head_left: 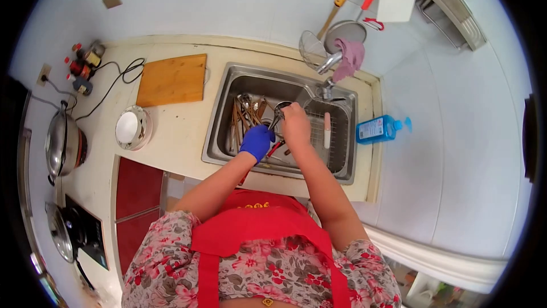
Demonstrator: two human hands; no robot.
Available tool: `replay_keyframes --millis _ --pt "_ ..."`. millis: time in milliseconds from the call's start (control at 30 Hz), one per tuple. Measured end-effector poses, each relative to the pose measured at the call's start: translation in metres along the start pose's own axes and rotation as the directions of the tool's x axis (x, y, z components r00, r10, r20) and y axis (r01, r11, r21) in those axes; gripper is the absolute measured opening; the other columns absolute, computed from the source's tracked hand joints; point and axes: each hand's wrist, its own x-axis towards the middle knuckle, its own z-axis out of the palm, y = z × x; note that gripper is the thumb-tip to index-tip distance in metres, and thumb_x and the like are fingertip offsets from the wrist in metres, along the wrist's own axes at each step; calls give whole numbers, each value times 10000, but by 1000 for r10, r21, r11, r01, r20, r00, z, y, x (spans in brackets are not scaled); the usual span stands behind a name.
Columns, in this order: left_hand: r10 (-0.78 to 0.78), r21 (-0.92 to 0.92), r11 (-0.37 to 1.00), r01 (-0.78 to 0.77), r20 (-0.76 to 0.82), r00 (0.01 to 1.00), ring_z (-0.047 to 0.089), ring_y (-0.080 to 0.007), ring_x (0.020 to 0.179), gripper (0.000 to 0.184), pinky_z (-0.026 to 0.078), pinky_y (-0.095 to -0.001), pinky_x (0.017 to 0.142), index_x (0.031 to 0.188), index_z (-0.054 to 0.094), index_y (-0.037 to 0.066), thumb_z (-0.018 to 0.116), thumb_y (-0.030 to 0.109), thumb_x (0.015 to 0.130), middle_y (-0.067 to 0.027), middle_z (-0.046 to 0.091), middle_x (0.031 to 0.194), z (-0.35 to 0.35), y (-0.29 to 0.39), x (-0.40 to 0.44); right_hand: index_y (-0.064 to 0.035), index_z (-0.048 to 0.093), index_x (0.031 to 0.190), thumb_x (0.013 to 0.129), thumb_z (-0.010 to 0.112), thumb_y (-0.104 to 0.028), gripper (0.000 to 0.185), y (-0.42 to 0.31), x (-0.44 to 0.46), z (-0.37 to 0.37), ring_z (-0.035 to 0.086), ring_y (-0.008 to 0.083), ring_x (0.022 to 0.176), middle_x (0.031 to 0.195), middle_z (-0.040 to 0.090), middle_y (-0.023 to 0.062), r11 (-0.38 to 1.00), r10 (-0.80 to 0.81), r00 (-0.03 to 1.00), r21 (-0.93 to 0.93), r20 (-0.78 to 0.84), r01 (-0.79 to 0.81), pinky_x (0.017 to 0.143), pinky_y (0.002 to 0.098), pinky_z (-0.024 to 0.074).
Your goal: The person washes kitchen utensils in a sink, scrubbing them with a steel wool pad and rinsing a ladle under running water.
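Over the sink, my left hand wears a blue glove and is closed around the handle of a metal utensil. That utensil has a rounded, ladle-like head, partly hidden by my fingers. My bare right hand is closed at the head end, its fingertips pressed against the metal. Left of my hands, a heap of chopsticks and metal spoons lies in the basin. A red-handled utensil rests below my hands. To their right, a white-handled tool lies on a wire rack.
A faucet with a purple cloth stands at the back. Right of the sink is a blue pump bottle. A cutting board, stacked bowls and a lidded pot occupy the left counter. Strainers hang on the wall.
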Motion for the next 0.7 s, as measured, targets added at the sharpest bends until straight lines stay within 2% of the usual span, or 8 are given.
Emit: replay_keyframes --millis 167,233,267,333,367,467,600,700 --pt "-211 -70 975 209 -26 977 576 -359 732 207 445 -422 654 702 621 22 555 213 750 -204 591 718 -9 -24 -11 -52 576 835 675 547 -29 165 -19 13 22 523 283 763 810 486 98 975 -223 975 7 10 223 643 383 461" --pt "72 23 997 -70 -154 985 568 -278 566 193 440 -366 534 685 619 28 561 196 761 -150 571 598 -10 -44 -24 -50 565 810 666 543 -43 146 -27 23 31 525 279 736 784 481 106 901 -433 901 -10 -17 433 636 372 463" --pt "45 21 999 -42 -174 984 568 -278 566 193 440 -366 534 685 619 28 561 196 761 -150 571 598 -14 -49 -30 -50 565 810 666 543 -43 146 -36 25 37 525 279 736 784 481 106 891 -453 891 12 -4 453 636 372 463" --pt "-255 -355 909 216 -66 965 476 -155 432 181 374 -284 414 668 611 44 560 177 779 -58 516 522 -41 -32 -45 -44 554 792 669 542 -47 124 -64 34 38 527 281 722 781 480 115 907 -406 908 -75 101 414 641 372 466" --pt "-478 -624 686 375 3 878 395 -92 398 170 310 -239 367 668 603 55 556 165 790 -7 469 508 -63 -7 -58 -29 544 760 678 548 -53 86 -79 32 38 537 283 731 787 490 124 922 -384 922 -33 60 386 645 374 466" --pt "-516 -659 681 319 -123 848 389 -103 388 161 319 -245 369 676 600 50 548 156 786 -8 463 500 -80 -32 -81 -32 555 760 686 556 -58 78 -122 15 48 547 283 752 796 499 127 951 -298 915 0 271 309 639 381 465" --pt "-618 -800 509 316 -83 782 379 -92 389 179 311 -233 366 699 605 46 506 152 803 -1 442 500 -107 -48 -135 -70 577 787 648 612 -62 144 -172 8 67 548 280 736 797 506 95 706 -660 751 342 2 620 601 383 467" --pt "-643 -829 525 195 -235 729 386 -90 395 193 309 -232 364 735 609 48 461 135 822 -7 457 515 -137 -49 -180 -87 575 803 629 642 -86 186 -225 -8 72 543 274 723 783 501 81 704 -674 738 273 -33 656 605 387 464"
